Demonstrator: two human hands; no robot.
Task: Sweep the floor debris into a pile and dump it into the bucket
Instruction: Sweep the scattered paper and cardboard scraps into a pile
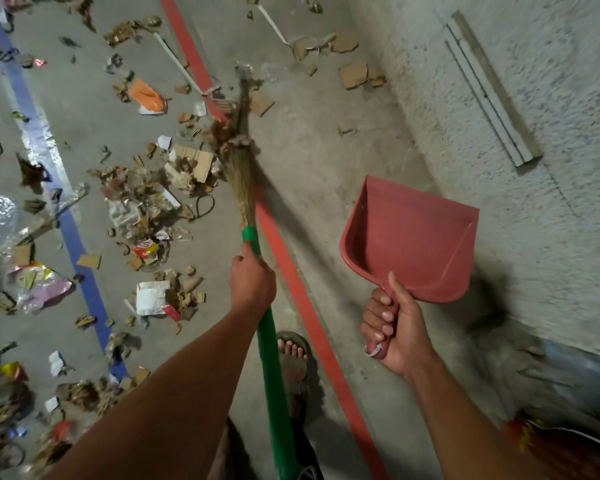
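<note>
My left hand (252, 277) grips the green handle of a straw broom (240, 174) whose bristles reach forward across the red floor line, with bits of debris caught on them. My right hand (394, 327) grips the handle of a red dustpan (413, 240), held up in the air to the right with nothing in it. Debris (142, 209) of cardboard scraps, paper, plastic wrappers and foil lies scattered over the concrete floor to the left of the broom. More cardboard pieces (354, 74) lie ahead near the wall. No bucket is in view.
A red line (291, 271) and a blue line (80, 251) run along the floor. A rough grey wall (534, 133) rises on the right with a pale strip (492, 91) against it. My sandalled foot (293, 355) stands beside the broom handle.
</note>
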